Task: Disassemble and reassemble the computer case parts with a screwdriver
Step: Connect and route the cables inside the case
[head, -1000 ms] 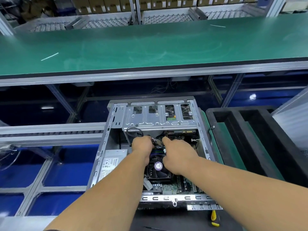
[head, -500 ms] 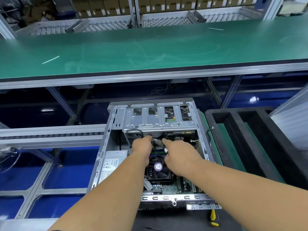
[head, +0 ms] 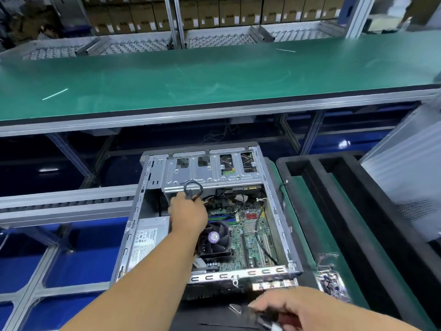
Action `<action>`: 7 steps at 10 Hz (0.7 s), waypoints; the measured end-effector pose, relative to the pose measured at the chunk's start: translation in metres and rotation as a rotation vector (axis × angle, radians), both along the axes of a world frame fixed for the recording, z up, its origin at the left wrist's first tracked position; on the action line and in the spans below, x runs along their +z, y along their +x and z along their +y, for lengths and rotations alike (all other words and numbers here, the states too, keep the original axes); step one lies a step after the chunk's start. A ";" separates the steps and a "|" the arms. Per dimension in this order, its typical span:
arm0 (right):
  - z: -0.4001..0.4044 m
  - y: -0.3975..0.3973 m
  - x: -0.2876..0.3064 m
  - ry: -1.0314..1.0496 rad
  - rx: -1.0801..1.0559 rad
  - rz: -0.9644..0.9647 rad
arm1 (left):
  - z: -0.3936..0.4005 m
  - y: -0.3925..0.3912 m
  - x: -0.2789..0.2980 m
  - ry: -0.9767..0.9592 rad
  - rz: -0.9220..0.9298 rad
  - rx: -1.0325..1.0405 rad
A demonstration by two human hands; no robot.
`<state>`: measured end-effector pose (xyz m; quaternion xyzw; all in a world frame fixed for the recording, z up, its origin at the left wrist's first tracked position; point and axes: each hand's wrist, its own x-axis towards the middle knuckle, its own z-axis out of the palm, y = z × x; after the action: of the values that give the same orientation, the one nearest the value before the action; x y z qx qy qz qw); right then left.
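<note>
The open computer case (head: 132,226) lies on its side in front of me, showing the motherboard (head: 250,240), the CPU fan (head: 213,236), the power supply (head: 145,240) and the metal drive cage (head: 210,174). My left hand (head: 188,212) reaches inside, just below the cage, and its fingers curl around a bundle of cables (head: 193,191) whose black loop rises above the hand. My right hand (head: 293,309) is outside the case at its near edge, at the bottom of the view. It grips a dark, blurred object with a shiny metal end (head: 235,308).
A black foam tray (head: 358,211) with long slots stands right of the case. A silver panel (head: 410,187) leans at the far right. A small circuit part (head: 330,280) lies near the case's front right corner. A green conveyor belt (head: 214,75) runs across above, with roller rails (head: 71,199) at left.
My right hand has left the inside of the case and drawn back to its near edge, where it now holds a dark object. My left hand stays on the cables.
</note>
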<state>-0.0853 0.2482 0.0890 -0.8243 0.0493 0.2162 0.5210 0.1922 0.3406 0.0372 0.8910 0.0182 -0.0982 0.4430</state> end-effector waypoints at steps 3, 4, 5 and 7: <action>-0.002 -0.015 -0.086 -0.299 0.092 0.244 | 0.017 -0.032 0.034 -0.048 -0.096 -0.130; 0.011 -0.012 -0.109 -0.450 0.180 0.122 | 0.029 -0.035 0.038 -0.207 -0.010 -0.043; 0.016 -0.006 -0.119 -0.624 0.245 -0.102 | 0.047 -0.033 0.039 -0.360 0.145 0.055; 0.019 -0.019 -0.129 -0.817 0.230 -0.383 | 0.058 -0.047 0.040 -0.337 0.059 0.015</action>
<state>-0.1046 0.2674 -0.0402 -0.9871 -0.0584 0.0796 0.1259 0.1456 0.3986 0.0777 0.8006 0.0213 -0.1228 0.5861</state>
